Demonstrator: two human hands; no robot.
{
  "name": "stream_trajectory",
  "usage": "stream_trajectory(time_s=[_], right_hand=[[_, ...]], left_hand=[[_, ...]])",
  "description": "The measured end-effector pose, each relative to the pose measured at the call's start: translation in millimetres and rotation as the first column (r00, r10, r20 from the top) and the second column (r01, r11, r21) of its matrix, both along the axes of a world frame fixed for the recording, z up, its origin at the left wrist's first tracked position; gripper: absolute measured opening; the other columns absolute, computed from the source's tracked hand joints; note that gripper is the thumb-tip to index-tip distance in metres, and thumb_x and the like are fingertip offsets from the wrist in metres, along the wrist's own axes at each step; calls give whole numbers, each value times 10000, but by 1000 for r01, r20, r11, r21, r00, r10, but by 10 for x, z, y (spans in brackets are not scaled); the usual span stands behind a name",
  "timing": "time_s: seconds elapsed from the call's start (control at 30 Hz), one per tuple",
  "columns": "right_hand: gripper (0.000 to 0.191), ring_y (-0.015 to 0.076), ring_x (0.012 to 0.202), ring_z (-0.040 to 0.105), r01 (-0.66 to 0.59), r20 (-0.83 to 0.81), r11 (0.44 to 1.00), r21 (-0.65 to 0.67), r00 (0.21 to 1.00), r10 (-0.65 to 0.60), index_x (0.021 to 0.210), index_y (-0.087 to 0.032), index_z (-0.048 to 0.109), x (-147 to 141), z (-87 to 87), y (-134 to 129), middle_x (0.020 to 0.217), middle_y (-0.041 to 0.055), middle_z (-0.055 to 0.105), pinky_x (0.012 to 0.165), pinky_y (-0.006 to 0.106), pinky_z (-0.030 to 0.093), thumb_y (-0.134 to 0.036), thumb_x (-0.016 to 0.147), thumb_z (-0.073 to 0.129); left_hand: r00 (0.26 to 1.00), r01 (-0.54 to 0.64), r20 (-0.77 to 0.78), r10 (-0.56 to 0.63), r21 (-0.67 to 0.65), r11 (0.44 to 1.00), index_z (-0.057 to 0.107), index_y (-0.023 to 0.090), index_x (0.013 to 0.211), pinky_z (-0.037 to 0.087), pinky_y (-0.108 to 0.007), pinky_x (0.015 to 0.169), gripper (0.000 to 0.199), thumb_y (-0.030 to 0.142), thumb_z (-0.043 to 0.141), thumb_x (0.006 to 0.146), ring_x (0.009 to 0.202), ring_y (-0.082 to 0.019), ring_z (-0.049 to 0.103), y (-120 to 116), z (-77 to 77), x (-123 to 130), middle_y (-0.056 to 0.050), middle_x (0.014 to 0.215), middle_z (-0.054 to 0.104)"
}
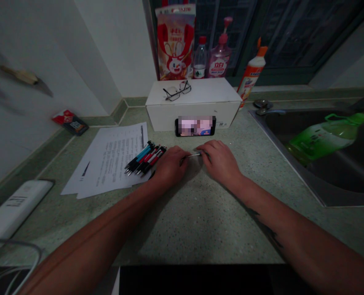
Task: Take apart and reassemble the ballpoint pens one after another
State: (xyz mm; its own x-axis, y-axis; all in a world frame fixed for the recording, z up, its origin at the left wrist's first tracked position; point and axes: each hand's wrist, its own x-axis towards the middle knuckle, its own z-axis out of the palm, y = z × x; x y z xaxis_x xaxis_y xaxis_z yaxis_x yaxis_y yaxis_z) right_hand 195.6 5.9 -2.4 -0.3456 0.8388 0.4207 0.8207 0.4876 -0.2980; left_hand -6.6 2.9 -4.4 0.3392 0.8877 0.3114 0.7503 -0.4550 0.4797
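Note:
Between my two hands, low over the counter, runs a thin pale rod that looks like a pen refill (194, 155). My left hand (172, 164) is closed round its left end, where something dark shows at the fingertips. The other end is pinched between the thumb and fingers of my right hand (220, 160); the tips are partly hidden. Just left of my left hand lies a bunch of several click pens (145, 159), black with blue, red and white parts. They rest on printed sheets of paper (108, 159).
Behind my hands a phone (195, 128) leans against a white box (194, 107) with glasses (178, 91) on top. To the right is a sink (338, 180) holding a green bottle (326, 137). A white power strip (17, 205) and cables (31, 250) lie at left.

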Motion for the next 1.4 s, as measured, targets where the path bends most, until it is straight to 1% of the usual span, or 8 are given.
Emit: stream_trajectory(time_s=[0.13,0.27,0.43,0.53,0.73,0.97,1.2,1.4], right_hand=[[226,285,1049,604,-92,15,995,-35,996,93,1111,-209,746,-33,-2,-5,1080,108,719,913,422,441,-255,1015,546],[197,277,1017,604,-82,43,995,-58,996,84,1057,-199,741,-28,-6,1,1043,102,722,889,406,439,-231,1017,550],[193,283,995,602,-24,60,999,-43,998,27,1010,-184,741,-8,0,1,1015,116,713,865,413,438,-206,1005,549],[184,283,1008,603,-28,54,999,-42,998,31,1030,-186,745,-11,-2,-4,1031,114,716,872,415,441,-209,996,566],[215,266,1004,605,-104,63,992,-66,992,108,1052,-217,756,-30,9,-9,1031,91,720,866,397,436,-199,1009,546],[205,284,1010,610,-24,60,998,-56,998,27,1048,-216,766,9,-8,2,1032,111,723,871,418,443,-195,979,575],[204,271,1007,605,-77,74,994,-71,994,82,1041,-212,767,-16,-15,-5,1036,101,718,873,410,437,-192,982,572],[208,281,991,610,-9,61,997,-79,998,14,997,-199,774,-15,14,-7,1005,111,728,869,419,450,-183,966,569]], left_hand=[[999,49,-6,-49,-18,999,771,227,1103,536,-415,885,264,207,540,975,992,-256,657,10,-22,0,-82,1009,725],[997,71,8,-71,-30,997,768,225,1116,534,-415,898,254,202,554,982,1010,-257,662,14,-32,0,-85,1033,730],[1000,-15,24,16,-33,999,737,208,1143,535,-426,929,230,179,606,956,1040,-265,671,12,-33,1,-93,1091,743],[998,-63,23,63,-17,998,737,214,1075,535,-429,909,178,170,631,940,1017,-265,674,14,-21,3,-82,1064,755],[998,55,19,-56,33,998,749,238,971,521,-421,921,99,202,660,944,1001,-246,677,22,-6,-2,-54,996,764],[999,16,32,-18,61,998,752,249,1011,521,-445,924,158,172,650,919,1012,-255,664,27,-37,-29,-57,1020,764],[998,64,-19,-62,101,993,758,252,1012,511,-443,930,167,172,632,937,1009,-258,669,28,-29,-21,-58,1009,770],[999,37,-39,-33,116,993,750,246,980,509,-429,915,203,134,582,955,994,-253,650,30,-5,-29,-53,993,761]])
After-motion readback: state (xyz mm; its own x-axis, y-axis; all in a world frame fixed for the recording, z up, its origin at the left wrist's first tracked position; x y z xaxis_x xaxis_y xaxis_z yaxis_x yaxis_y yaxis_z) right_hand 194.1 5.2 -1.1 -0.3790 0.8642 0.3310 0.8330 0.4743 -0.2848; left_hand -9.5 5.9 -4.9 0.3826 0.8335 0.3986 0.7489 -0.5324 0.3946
